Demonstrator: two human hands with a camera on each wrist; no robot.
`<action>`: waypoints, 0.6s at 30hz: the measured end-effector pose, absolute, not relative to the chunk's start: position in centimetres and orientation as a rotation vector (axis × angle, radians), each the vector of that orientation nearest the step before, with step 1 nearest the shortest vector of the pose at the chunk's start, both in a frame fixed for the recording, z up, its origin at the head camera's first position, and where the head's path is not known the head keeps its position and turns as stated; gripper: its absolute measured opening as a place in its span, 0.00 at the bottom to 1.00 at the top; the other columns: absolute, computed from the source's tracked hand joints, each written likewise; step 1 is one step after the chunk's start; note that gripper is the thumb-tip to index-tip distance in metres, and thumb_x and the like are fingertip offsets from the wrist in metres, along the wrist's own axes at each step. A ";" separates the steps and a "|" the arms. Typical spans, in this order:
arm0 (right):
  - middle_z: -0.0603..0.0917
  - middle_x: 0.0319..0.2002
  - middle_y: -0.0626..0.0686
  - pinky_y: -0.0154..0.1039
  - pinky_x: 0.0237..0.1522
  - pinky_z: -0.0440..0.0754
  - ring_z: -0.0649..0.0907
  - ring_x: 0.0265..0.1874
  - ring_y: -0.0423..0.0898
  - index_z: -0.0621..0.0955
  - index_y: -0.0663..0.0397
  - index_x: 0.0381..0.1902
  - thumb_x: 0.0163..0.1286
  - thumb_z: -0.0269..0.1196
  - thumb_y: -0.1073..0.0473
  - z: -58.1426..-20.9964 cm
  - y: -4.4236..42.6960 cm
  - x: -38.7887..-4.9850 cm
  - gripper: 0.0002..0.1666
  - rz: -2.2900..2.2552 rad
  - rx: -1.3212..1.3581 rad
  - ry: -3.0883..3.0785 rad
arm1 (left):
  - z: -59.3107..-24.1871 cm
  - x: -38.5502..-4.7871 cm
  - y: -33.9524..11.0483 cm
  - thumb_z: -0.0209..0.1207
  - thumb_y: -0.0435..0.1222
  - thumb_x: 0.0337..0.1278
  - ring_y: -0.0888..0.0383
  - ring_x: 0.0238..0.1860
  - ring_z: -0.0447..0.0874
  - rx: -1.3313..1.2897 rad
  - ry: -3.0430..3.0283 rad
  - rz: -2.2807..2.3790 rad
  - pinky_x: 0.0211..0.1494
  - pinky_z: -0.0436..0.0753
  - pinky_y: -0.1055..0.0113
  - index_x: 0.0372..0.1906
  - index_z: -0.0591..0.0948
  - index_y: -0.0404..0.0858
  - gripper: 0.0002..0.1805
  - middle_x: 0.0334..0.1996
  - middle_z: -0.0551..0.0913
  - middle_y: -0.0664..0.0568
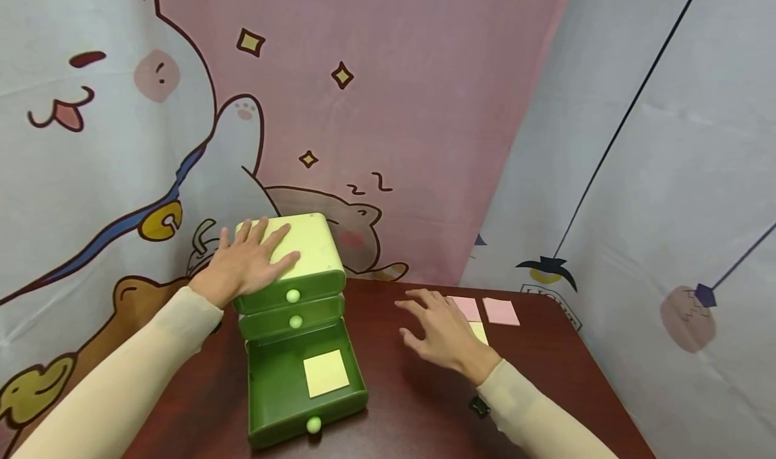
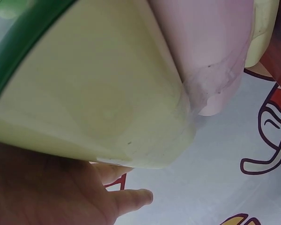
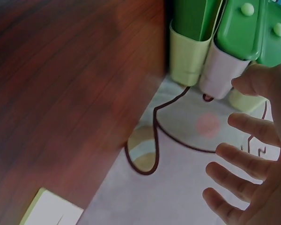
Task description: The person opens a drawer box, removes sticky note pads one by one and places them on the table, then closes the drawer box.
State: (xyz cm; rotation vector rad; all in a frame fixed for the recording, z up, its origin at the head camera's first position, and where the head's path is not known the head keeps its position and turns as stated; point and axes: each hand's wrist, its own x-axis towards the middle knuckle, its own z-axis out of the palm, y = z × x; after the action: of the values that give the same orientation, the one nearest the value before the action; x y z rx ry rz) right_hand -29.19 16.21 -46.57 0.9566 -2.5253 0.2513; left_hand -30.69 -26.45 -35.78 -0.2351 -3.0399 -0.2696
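A small drawer unit (image 1: 306,247) with green drawer fronts and a pale yellow top stands on the table. My left hand (image 1: 247,260) rests on that top with its fingers spread. The bottom drawer (image 1: 273,385) is pulled out, and a yellow sticky note pad (image 1: 326,373) lies inside it. Both upper drawers are closed. To the right of the unit, my right hand (image 1: 442,327) is held over the table, fingers apart and holding nothing. It partly covers a pink note pad (image 1: 465,307) and another yellow note pad (image 1: 479,332).
A second pink note pad (image 1: 501,312) lies near the back right of the dark red-brown table (image 1: 418,412). Printed cartoon curtains (image 1: 424,108) hang right behind the table and along its right side.
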 end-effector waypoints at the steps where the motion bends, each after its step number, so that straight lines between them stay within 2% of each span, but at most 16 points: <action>1: 0.88 0.74 0.57 0.66 0.69 0.88 0.88 0.70 0.61 0.88 0.41 0.75 0.78 0.75 0.42 -46.5 15.9 -29.1 0.32 0.247 0.967 -2.525 | -35.8 -30.7 -26.5 0.34 0.78 0.86 0.19 0.96 0.37 -0.235 -3.039 -0.268 0.90 0.33 0.12 0.99 0.51 0.55 0.52 0.97 0.42 0.30; 18: 0.89 0.73 0.53 0.61 0.70 0.88 0.87 0.72 0.56 0.90 0.38 0.73 0.77 0.76 0.40 -45.4 12.2 -28.5 0.30 0.201 1.156 -2.544 | -36.0 -30.5 -26.6 0.33 0.78 0.86 0.19 0.96 0.36 -0.237 -3.041 -0.262 0.90 0.33 0.11 1.00 0.49 0.56 0.52 0.98 0.41 0.30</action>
State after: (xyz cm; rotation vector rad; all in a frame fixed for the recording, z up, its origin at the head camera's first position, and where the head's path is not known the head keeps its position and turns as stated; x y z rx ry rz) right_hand -28.47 12.23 -45.40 1.1564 -2.5436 0.2009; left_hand -30.46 -26.64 -35.96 -0.2370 -3.0411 -0.2615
